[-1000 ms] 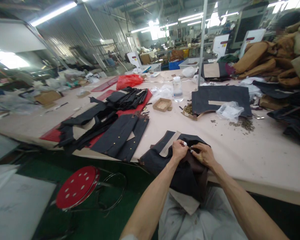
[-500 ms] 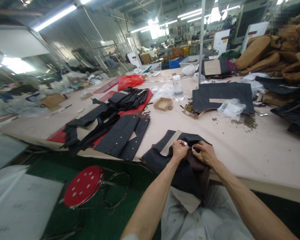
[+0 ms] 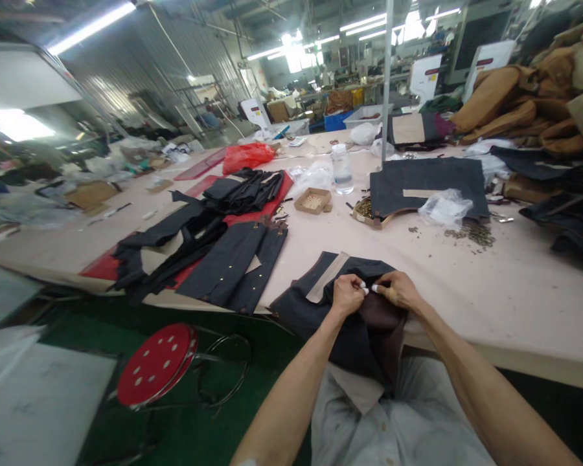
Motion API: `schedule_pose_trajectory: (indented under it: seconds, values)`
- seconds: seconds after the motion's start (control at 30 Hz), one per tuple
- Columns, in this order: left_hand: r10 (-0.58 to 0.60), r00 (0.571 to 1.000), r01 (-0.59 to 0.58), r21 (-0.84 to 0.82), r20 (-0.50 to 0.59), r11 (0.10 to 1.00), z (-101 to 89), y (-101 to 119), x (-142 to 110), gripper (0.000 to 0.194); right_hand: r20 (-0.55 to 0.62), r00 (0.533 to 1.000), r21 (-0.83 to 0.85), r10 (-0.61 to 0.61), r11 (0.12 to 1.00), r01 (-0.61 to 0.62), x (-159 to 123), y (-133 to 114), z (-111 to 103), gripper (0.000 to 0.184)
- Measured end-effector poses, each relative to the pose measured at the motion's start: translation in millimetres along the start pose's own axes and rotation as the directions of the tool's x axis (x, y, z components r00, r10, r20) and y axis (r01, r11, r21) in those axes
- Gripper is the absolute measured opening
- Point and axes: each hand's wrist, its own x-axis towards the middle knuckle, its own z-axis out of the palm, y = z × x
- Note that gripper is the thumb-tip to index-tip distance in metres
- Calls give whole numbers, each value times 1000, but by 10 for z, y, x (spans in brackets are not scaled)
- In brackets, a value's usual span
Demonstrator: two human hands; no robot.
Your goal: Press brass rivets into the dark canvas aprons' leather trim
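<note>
A dark navy fabric piece (image 3: 315, 317) with a brown underside and a beige strip lies over the table edge and hangs onto my lap. My left hand (image 3: 348, 294) pinches its upper fold, white coverings on the fingertips. Close by on the right, my right hand (image 3: 397, 289) has thumb and fingers closed on the same fold, also with white-wrapped tips. The two hands' fingertips almost meet. Any small part between them is too small to make out.
Ahead stand a cardboard tray of small pieces (image 3: 313, 200), a box of brass-coloured hardware (image 3: 366, 210) and a clear jar (image 3: 341, 169). Loose metal bits (image 3: 473, 234) lie to the right. Dark fabric pieces (image 3: 233, 265) are at left, and a red stool (image 3: 158, 364) is below.
My right hand's fingers have drawn together and straightened toward the left fingertips. Both hands stay at the fold. The whole view has shifted slightly.
</note>
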Motion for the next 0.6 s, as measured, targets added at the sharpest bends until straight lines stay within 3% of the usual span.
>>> schedule_pose_trajectory:
  seconds: [0.1,0.2,0.43,0.6]
  values:
    - [-54,993,58,35,-104,998,33,47,50,13,19,997,-33,80,996,-79,99,-50,-11,19]
    - [-116,985,125,66,-125,990,39,88,121,13,59,991,-38,117,993,-115,173,-70,-16,16]
    - [-358,934,347,214,14,913,-66,218,473,19,129,963,-37,236,972,-234,331,-85,-58,11]
    - [-442,879,366,341,177,866,-120,308,661,11,159,956,-91,245,968,-233,426,-113,-75,14]
